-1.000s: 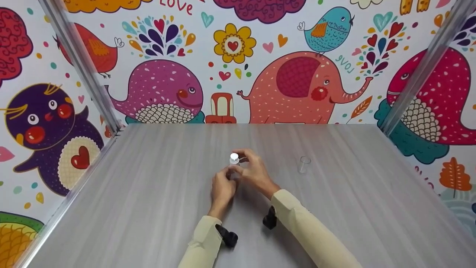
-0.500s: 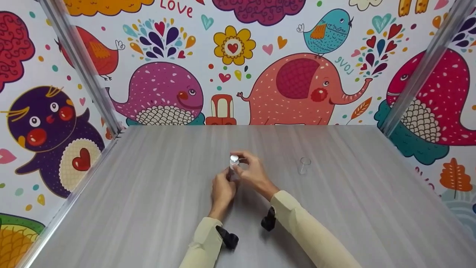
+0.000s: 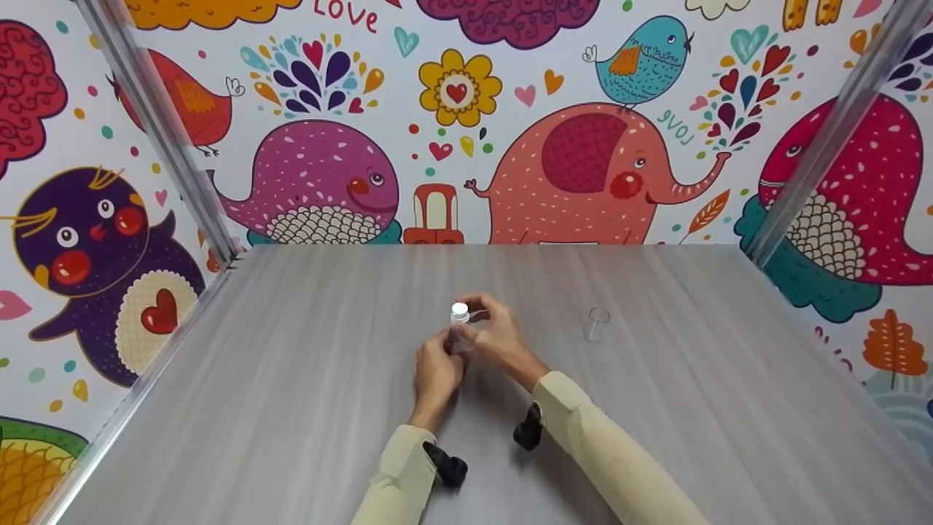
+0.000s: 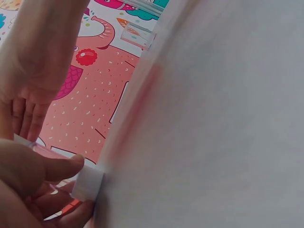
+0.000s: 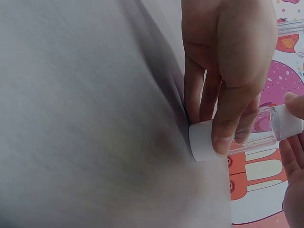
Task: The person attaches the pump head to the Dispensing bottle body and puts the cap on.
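Observation:
A slim clear bottle [image 5: 263,135] with a white top [image 3: 459,309] and a white base [image 5: 202,140] stands upright at the middle of the table. My left hand [image 3: 437,367] grips its lower end, thumb and fingers round the white base, as the left wrist view shows. My right hand [image 3: 499,337] holds the upper end from the right, with the thumb in front and fingers behind. In the right wrist view, the right thumb [image 5: 295,105] lies against the white top. Hands and fingers hide much of the bottle's body.
A small clear cylindrical cup [image 3: 597,324] stands on the grey wood-grain table [image 3: 291,350], right of my hands. Printed walls rise at the back and both sides, with metal posts [image 3: 178,160] at the corners.
My right thumb and fingers shift slightly about the bottle's top and come back, while the white top tilts a little and straightens. The left hand and the clear cup stay put.

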The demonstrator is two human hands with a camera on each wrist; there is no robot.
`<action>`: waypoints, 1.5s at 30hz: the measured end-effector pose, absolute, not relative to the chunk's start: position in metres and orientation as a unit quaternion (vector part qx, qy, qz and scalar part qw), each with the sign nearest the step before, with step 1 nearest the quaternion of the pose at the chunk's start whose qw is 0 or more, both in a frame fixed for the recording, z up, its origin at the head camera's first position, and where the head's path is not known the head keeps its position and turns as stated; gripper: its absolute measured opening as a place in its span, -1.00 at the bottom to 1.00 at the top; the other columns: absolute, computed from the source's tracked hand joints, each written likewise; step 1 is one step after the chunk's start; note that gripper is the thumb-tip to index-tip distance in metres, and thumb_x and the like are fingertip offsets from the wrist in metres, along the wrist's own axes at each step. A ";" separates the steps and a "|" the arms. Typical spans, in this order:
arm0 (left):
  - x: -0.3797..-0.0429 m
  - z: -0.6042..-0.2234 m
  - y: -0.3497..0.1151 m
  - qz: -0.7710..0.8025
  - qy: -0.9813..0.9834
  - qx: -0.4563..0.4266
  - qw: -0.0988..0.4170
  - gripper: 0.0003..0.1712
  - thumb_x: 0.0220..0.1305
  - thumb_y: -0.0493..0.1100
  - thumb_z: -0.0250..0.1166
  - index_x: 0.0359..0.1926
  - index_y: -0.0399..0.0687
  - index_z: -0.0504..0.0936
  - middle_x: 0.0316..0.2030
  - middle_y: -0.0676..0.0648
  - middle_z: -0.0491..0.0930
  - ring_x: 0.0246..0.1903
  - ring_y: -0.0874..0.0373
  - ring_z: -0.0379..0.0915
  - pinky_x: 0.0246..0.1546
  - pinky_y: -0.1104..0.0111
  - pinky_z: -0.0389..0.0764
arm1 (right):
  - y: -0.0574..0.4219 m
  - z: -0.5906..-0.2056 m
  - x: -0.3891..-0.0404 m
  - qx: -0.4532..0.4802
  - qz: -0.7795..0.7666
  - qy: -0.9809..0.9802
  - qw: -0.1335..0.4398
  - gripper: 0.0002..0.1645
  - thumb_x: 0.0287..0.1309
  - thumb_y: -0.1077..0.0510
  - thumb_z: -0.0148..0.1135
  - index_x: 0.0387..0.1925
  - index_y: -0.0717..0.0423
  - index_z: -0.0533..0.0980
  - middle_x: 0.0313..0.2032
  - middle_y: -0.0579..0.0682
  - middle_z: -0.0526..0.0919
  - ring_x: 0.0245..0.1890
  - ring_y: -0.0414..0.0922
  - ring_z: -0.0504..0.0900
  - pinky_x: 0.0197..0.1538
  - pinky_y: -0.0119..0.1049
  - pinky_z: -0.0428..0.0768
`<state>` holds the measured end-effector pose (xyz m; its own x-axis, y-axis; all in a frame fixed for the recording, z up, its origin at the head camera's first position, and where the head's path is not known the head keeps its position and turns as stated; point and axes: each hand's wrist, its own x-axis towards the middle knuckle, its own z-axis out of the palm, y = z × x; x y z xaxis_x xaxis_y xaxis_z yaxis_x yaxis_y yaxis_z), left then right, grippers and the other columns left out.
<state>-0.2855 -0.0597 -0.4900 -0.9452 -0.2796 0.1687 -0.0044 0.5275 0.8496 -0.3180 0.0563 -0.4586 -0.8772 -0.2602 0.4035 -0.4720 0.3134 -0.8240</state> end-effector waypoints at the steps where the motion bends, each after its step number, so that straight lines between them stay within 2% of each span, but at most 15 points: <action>1: -0.285 -0.490 -0.060 -0.479 -0.862 0.083 0.142 -0.76 0.02 -0.40 0.30 -0.28 -0.04 0.70 -0.54 -0.03 0.50 -0.46 0.04 0.36 -0.45 0.23 0.31 | 0.057 -0.459 -0.318 0.227 0.540 -0.805 0.098 -0.56 0.11 0.31 0.41 0.05 0.18 0.54 -0.06 0.12 0.65 -0.03 0.01 0.62 0.12 -0.01 0.60; 8: -0.285 -0.488 -0.060 -0.483 -0.861 0.089 0.131 -0.71 0.05 -0.35 0.35 -0.15 -0.05 0.73 -0.42 -0.08 0.65 -0.40 0.04 0.43 -0.37 0.16 0.44 | 0.057 -0.455 -0.320 0.238 0.539 -0.800 0.116 -0.50 0.09 0.16 0.48 0.06 0.21 0.55 0.01 0.16 0.61 0.02 0.02 0.63 0.15 -0.08 0.60; 12: -0.285 -0.489 -0.061 -0.493 -0.856 0.078 0.133 -0.68 0.07 -0.35 0.37 -0.10 -0.08 0.73 -0.31 -0.13 0.73 -0.37 0.05 0.49 -0.33 0.14 0.50 | 0.056 -0.452 -0.319 0.251 0.551 -0.788 0.115 -0.56 0.14 0.22 0.41 0.06 0.22 0.56 0.05 0.21 0.62 0.09 0.03 0.62 0.22 -0.09 0.57; 19: -0.284 -0.489 -0.061 -0.489 -0.859 0.075 0.135 -0.66 0.07 -0.38 0.35 -0.08 -0.09 0.72 -0.42 -0.10 0.66 -0.43 0.09 0.39 -0.41 0.23 0.40 | 0.054 -0.455 -0.317 0.274 0.554 -0.779 0.104 -0.62 0.16 0.41 0.26 0.05 0.30 0.57 0.01 0.24 0.67 0.06 0.11 0.64 0.24 0.03 0.54; 23: -0.284 -0.489 -0.062 -0.491 -0.857 0.076 0.137 -0.71 0.07 -0.39 0.33 -0.14 -0.10 0.72 -0.51 -0.04 0.54 -0.44 0.07 0.36 -0.44 0.24 0.33 | 0.054 -0.454 -0.317 0.267 0.547 -0.786 0.106 -0.63 0.16 0.40 0.27 0.03 0.26 0.58 -0.01 0.18 0.68 0.02 0.06 0.65 0.22 0.02 0.55; 26: -0.284 -0.489 -0.062 -0.490 -0.857 0.075 0.140 -0.77 0.06 -0.39 0.32 -0.21 -0.12 0.70 -0.57 0.00 0.39 -0.46 0.05 0.32 -0.46 0.24 0.27 | 0.054 -0.454 -0.318 0.261 0.539 -0.793 0.108 -0.64 0.16 0.38 0.30 0.03 0.27 0.58 -0.03 0.16 0.68 0.01 0.04 0.66 0.19 -0.01 0.57; 28: -0.285 -0.489 -0.062 -0.490 -0.857 0.073 0.141 -0.78 0.06 -0.40 0.32 -0.23 -0.12 0.70 -0.57 0.02 0.37 -0.46 0.05 0.31 -0.46 0.25 0.27 | 0.054 -0.454 -0.318 0.261 0.534 -0.797 0.110 -0.64 0.15 0.38 0.30 0.02 0.31 0.57 -0.04 0.17 0.68 0.00 0.05 0.66 0.17 0.00 0.58; 34: -0.285 -0.490 -0.062 -0.490 -0.858 0.073 0.139 -0.72 0.04 -0.38 0.33 -0.18 -0.08 0.71 -0.53 -0.01 0.47 -0.45 0.07 0.35 -0.44 0.24 0.31 | 0.054 -0.452 -0.318 0.253 0.536 -0.798 0.106 -0.63 0.13 0.39 0.33 0.01 0.28 0.56 -0.06 0.17 0.67 -0.03 0.06 0.65 0.14 0.08 0.58; 38: -0.285 -0.491 -0.061 -0.485 -0.860 0.073 0.141 -0.64 0.04 -0.40 0.30 -0.10 -0.05 0.73 -0.47 -0.05 0.58 -0.43 0.07 0.39 -0.42 0.22 0.38 | 0.056 -0.454 -0.319 0.257 0.534 -0.797 0.115 -0.63 0.11 0.36 0.37 -0.01 0.27 0.56 -0.08 0.17 0.66 -0.06 0.05 0.65 0.11 0.06 0.60; 45: -0.285 -0.490 -0.062 -0.493 -0.856 0.074 0.139 -0.72 0.07 -0.42 0.27 -0.19 -0.10 0.72 -0.48 -0.04 0.56 -0.46 0.09 0.35 -0.44 0.27 0.32 | 0.056 -0.455 -0.319 0.264 0.524 -0.801 0.121 -0.61 0.13 0.27 0.42 0.01 0.20 0.56 -0.07 0.10 0.65 -0.05 -0.02 0.63 0.12 -0.01 0.61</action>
